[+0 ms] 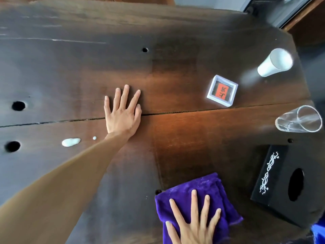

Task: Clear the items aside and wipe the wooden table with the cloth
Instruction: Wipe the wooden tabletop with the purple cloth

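The left hand (123, 112) lies flat on the bare counter (73, 71) near the middle, fingers straight and spread, gripping nothing. The right hand (195, 221) presses the purple cloth (198, 187) at six o'clock, fingers straight and splayed.

Wiping looks barely begun. One white smear (71, 142) with one small drop (94, 138) beside it sits at nine o'clock, so the cloth should probably sweep left under even palm pressure, the left hand lifting clear of its path.

Four items stand along the three o'clock edge: one white paper cup (274, 63), one small framed box (222, 90), one clear glass (299, 119), one black tissue box (283, 184).
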Tool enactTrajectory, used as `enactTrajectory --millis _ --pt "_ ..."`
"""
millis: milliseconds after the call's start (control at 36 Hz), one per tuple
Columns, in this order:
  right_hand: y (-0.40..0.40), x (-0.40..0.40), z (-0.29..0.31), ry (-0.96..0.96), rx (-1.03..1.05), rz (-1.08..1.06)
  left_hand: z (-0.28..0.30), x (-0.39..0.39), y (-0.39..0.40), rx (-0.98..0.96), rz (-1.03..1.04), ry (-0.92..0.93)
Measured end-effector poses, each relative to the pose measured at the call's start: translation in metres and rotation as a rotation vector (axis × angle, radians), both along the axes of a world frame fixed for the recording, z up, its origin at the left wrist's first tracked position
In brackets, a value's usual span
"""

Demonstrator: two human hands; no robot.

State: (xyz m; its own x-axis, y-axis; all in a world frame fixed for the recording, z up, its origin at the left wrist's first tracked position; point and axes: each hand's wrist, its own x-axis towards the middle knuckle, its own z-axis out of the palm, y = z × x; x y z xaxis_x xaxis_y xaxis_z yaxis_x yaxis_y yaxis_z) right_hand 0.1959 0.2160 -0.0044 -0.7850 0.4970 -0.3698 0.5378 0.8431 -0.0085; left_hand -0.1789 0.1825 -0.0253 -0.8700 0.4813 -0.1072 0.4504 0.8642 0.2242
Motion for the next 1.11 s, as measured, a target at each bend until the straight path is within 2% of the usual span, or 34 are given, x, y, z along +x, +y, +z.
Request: enactTrajectory --millis 139,278,389,528,639,861,1111 --pt "0.011 -0.066 0.003 0.066 -0.071 0.016 0.017 -0.015 -0.001 0.079 0.013 -0.033" --pt "0.029 -0.135 0.001 0.112 -0.055 0.063 0.032 -0.047 -0.031 0.172 -0.016 0.074" --pt "0.043 -0.19 -0.003 0.172 -0.02 0.087 0.034 -0.083 -0.07 0.131 0.03 0.114" --pt "0.063 -0.262 -0.01 0.234 0.021 0.121 0.026 -0.135 -0.121 -0.024 0.084 0.052" --pt "0.081 -0.317 -0.017 0.277 0.033 0.127 0.008 -0.169 -0.155 -0.136 0.053 0.004" --pt "0.135 -0.454 -0.02 0.266 0.025 0.103 -0.001 -0.171 -0.159 -0.118 0.056 0.029" --pt "0.194 -0.574 -0.003 0.235 -0.002 0.03 0.003 -0.173 -0.161 -0.093 0.058 0.012"
